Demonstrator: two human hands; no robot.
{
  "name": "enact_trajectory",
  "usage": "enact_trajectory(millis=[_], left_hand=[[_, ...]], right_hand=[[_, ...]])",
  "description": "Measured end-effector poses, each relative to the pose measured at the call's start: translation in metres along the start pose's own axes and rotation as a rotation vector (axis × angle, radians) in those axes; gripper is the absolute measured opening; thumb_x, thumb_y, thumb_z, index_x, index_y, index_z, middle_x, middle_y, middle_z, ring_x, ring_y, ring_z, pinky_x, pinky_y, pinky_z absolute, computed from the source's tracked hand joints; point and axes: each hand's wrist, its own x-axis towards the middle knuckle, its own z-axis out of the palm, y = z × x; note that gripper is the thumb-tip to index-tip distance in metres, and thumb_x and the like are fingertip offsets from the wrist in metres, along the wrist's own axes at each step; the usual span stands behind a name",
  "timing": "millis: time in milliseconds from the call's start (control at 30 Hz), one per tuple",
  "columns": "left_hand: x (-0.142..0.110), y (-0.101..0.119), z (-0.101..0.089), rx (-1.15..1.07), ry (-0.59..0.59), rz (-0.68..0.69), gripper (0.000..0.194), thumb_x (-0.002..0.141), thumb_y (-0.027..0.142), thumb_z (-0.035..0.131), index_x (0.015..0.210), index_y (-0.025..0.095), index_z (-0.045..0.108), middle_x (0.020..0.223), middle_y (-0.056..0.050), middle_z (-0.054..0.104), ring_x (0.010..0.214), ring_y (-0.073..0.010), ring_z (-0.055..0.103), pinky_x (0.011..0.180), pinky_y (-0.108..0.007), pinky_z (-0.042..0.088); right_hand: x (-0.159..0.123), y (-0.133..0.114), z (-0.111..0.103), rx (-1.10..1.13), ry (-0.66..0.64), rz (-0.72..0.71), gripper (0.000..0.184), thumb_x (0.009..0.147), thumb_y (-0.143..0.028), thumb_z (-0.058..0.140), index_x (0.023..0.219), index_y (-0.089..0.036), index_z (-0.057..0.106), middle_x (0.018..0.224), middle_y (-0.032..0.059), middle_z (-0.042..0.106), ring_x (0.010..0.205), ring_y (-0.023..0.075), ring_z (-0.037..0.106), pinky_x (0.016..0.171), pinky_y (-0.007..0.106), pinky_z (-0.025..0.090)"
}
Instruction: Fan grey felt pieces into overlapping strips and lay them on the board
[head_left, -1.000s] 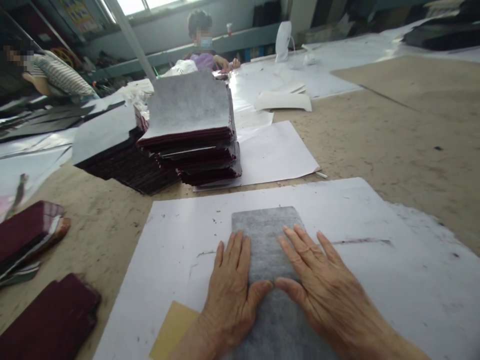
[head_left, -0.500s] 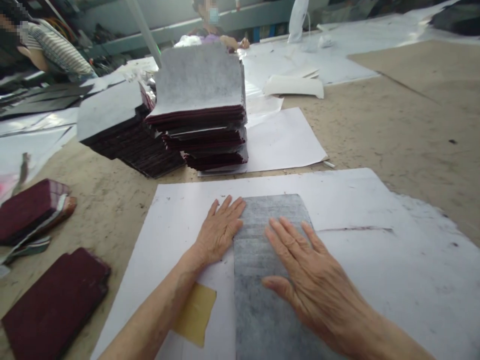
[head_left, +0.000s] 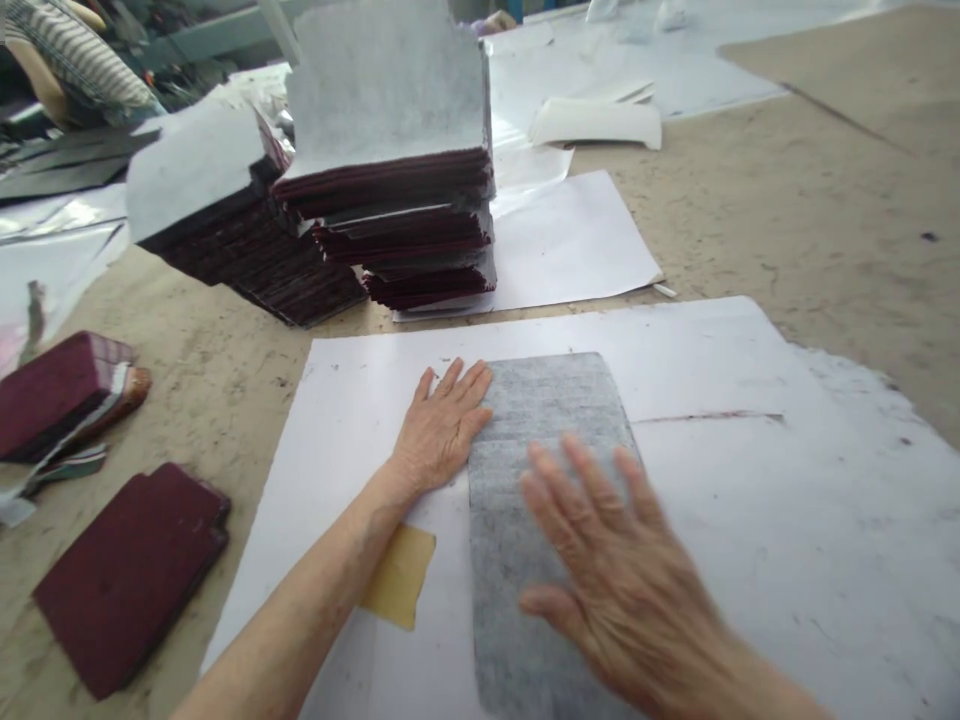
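A grey fabric-like panel [head_left: 540, 400] lies flat on a large white sheet [head_left: 720, 540] in front of me. My left hand [head_left: 441, 425] rests with spread fingers along the panel's upper left edge, fingertips touching it. Over the panel's middle and right side is my right hand [head_left: 600, 560], its fingers apart and slightly blurred; whether it touches the surface I cannot tell. Part of the panel is hidden beneath this hand. A yellow piece of paper or tape [head_left: 401, 580] sits partly under my left forearm.
Behind the sheet stand a tall stack of dark maroon panels with grey backing [head_left: 397, 180] and a leaning stack [head_left: 225, 220]. Maroon pieces [head_left: 135, 580] and a maroon bundle [head_left: 60, 395] lie at left. A person in a striped top [head_left: 75, 60] is at the far left.
The view has tilted downward, so things in the background appear higher. My right hand has moved down along the panel, toward me; my left hand keeps its place at the edge.
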Motion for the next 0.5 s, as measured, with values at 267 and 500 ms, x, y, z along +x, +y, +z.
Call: enact_trajectory(millis=[267, 500], left_hand=[[0.001, 0.001, 0.002, 0.053, 0.017, 0.007, 0.052, 0.095, 0.042, 0.017, 0.141, 0.019, 0.026, 0.148, -0.001, 0.027, 0.138, -0.0231, 0.017, 0.111, -0.052, 0.014], [0.001, 0.002, 0.002, 0.076, 0.041, 0.01, 0.051, 0.095, 0.042, 0.018, 0.141, 0.021, 0.027, 0.147, -0.001, 0.029, 0.137, -0.0236, 0.02, 0.111, -0.051, 0.016]], right_hand=[[-0.006, -0.007, -0.012, 0.048, -0.083, -0.103, 0.072, 0.082, -0.062, 0.043, 0.134, -0.012, 0.041, 0.145, 0.0114, 0.031, 0.135, 0.0316, 0.02, 0.11, 0.054, 0.01], [-0.027, -0.014, 0.001, 0.057, -0.175, -0.235, 0.064, 0.085, -0.062, 0.035, 0.134, -0.021, 0.043, 0.141, 0.0035, 0.04, 0.134, 0.0258, 0.025, 0.112, 0.05, -0.002]])
